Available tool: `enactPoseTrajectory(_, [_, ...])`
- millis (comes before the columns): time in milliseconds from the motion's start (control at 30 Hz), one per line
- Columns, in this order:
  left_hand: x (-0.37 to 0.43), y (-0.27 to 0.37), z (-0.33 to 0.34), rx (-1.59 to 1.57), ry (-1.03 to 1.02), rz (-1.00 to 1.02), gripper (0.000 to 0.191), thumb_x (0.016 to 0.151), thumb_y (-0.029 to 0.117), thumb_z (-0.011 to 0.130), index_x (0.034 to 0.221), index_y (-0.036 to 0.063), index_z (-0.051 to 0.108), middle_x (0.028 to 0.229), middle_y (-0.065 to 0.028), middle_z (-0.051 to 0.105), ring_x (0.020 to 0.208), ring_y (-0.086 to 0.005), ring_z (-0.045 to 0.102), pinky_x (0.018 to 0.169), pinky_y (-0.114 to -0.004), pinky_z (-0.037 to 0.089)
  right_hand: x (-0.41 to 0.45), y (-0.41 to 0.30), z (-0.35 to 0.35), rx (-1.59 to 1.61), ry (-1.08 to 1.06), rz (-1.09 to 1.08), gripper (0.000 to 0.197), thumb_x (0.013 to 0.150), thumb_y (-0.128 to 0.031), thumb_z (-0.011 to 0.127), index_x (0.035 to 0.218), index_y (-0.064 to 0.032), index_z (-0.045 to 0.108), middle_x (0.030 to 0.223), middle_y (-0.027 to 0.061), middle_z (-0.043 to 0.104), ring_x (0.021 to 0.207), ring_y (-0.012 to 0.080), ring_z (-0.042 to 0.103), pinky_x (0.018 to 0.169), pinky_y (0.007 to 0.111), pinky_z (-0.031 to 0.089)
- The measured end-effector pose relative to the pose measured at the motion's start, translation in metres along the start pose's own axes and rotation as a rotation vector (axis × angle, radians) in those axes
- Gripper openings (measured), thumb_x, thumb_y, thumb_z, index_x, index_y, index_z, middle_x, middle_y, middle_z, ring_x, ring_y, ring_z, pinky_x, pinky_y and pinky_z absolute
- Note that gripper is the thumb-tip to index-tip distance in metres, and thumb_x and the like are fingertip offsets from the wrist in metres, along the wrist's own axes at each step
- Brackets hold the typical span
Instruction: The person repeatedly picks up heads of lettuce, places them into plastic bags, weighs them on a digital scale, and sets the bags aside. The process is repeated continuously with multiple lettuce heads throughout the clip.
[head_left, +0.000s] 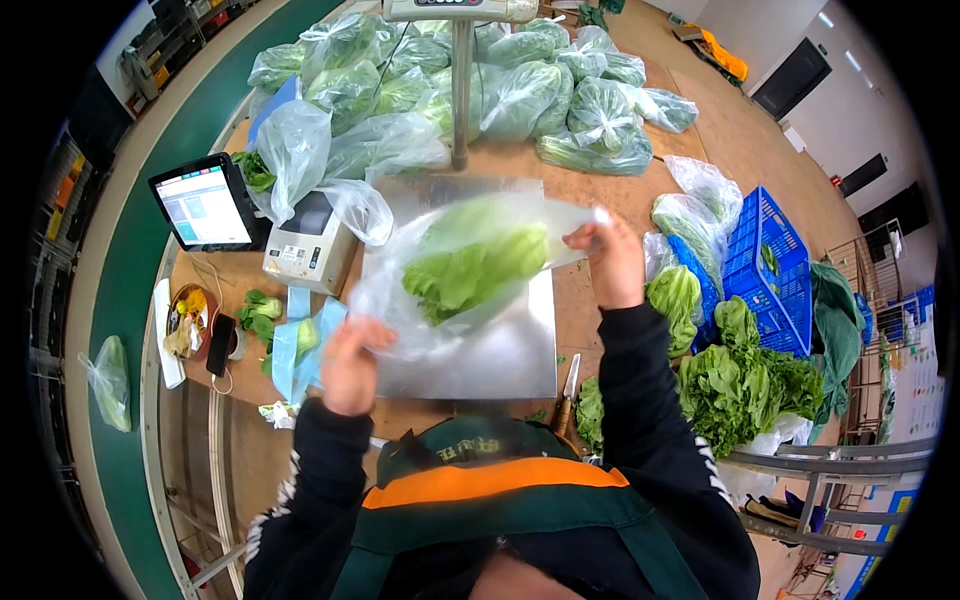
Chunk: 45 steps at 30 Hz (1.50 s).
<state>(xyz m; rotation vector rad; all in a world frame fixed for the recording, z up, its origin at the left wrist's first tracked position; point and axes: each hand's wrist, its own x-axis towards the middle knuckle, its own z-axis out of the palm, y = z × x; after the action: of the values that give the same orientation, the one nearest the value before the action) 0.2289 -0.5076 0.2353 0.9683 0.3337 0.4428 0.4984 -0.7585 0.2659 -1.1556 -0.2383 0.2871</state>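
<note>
A clear plastic bag (427, 225) with leafy green lettuce (480, 262) inside is stretched between my hands, over the metal plate (480, 367) of a scale. My right hand (611, 259) grips the bag's gathered end. My left hand (356, 364) is at the bag's lower left edge; motion blur hides whether its fingers hold the plastic. A knife (568, 394) with a wooden handle lies right of the plate, beside loose lettuce.
Bagged greens (525, 97) are heaped behind the scale's post (461, 90). At left stand a touchscreen (202, 206), a label printer (307, 251) and a phone (220, 345). A blue crate (772, 277) and loose lettuce (742, 375) are at right. A bagged vegetable (111, 382) lies on the green belt (112, 315).
</note>
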Motion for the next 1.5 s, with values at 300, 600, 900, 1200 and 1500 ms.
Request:
enactPoseTrajectory(300, [0.022,0.066,0.149,0.285,-0.424,-0.109,0.024,0.099,0.017,0.053,0.119,0.0037,0.056,0.086,-0.0041,0.062,0.065,-0.0076,0.051,0.058,-0.02,0.038,-0.055,-0.092,0.088,-0.549,-0.924,-0.276,0.045,0.105,-0.029,0.045,0.138,0.0008,0.054,0.142,0.0148,0.054,0.121,0.0264,0.054,0.108,0.039,0.038])
enactPoseTrajectory(600, [0.05,-0.06,0.035,0.659,-0.198,-0.167,0.025,0.095,0.025,0.067,0.081,0.0039,0.064,0.073,0.0006,0.059,0.064,-0.0067,0.055,0.054,-0.022,0.039,-0.159,-0.007,0.0,-0.507,-0.252,0.214,0.011,0.091,-0.008,0.06,0.082,-0.0023,0.058,0.075,0.0088,0.057,0.071,0.0231,0.057,0.073,0.036,0.05])
enactPoseTrajectory(900, [-0.008,0.001,0.095,0.111,-0.622,-0.33,0.029,0.101,0.029,0.057,0.096,0.0035,0.069,0.084,-0.0009,0.064,0.07,-0.0084,0.051,0.063,-0.028,0.041,-0.148,-0.016,0.035,-0.262,-0.391,0.354,0.037,0.103,-0.02,0.05,0.13,0.0045,0.058,0.127,0.0128,0.061,0.099,0.019,0.06,0.085,0.035,0.052])
enactPoseTrajectory(1200, [-0.026,-0.045,-0.002,-0.007,0.063,-0.154,0.01,0.097,0.017,0.059,0.102,0.0091,0.064,0.091,0.0007,0.06,0.078,-0.0057,0.056,0.06,-0.02,0.043,-0.09,-0.044,0.037,-0.01,-0.156,0.487,0.02,0.1,-0.018,0.054,0.089,-0.0025,0.061,0.087,0.0067,0.062,0.084,0.0192,0.06,0.079,0.035,0.049])
enactPoseTrajectory(1500, [-0.159,-0.205,-0.337,0.981,1.389,-0.088,0.025,0.085,0.008,0.068,0.109,0.0022,0.064,0.104,-0.0158,0.071,0.096,-0.0295,0.069,0.08,-0.041,0.054,0.367,-0.124,-0.104,-0.402,-0.31,0.27,0.019,0.101,-0.015,0.053,0.095,0.0004,0.062,0.094,0.0089,0.065,0.092,0.019,0.062,0.096,0.035,0.052])
